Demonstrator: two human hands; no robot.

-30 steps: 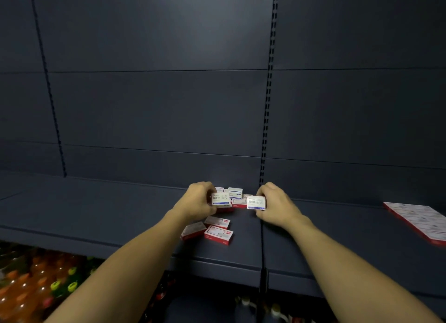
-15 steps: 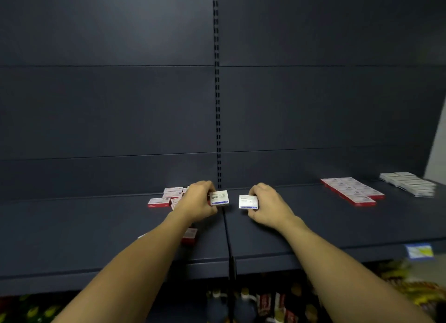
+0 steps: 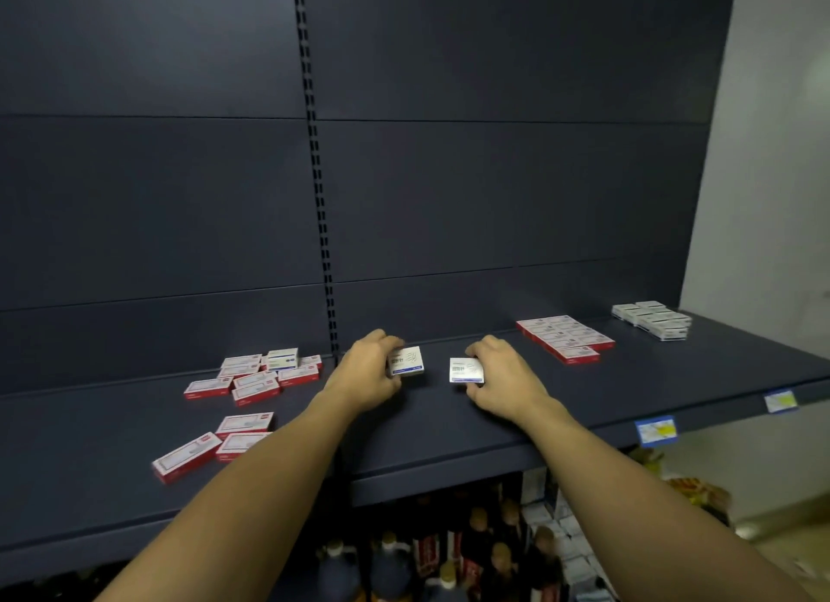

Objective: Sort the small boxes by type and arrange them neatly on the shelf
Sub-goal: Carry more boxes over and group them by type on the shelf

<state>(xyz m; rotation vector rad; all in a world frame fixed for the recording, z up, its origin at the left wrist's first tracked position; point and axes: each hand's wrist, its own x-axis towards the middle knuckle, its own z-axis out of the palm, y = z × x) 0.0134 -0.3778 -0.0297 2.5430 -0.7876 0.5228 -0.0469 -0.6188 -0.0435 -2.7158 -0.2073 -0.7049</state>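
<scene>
Over the dark shelf (image 3: 449, 444), the left hand (image 3: 366, 372) pinches a white-and-blue box (image 3: 406, 361) at its fingertips, and the right hand (image 3: 503, 374) grips a second white-and-blue box (image 3: 466, 370) the same way, the two boxes near but apart. Loose red-edged boxes (image 3: 251, 383) lie scattered to the left; a neat red row (image 3: 563, 337) and a white stack (image 3: 653, 319) sit to the right.

Printing on the small boxes (image 3: 406, 361) too blurred to read, shelf price tags (image 3: 656, 430) illegible
</scene>
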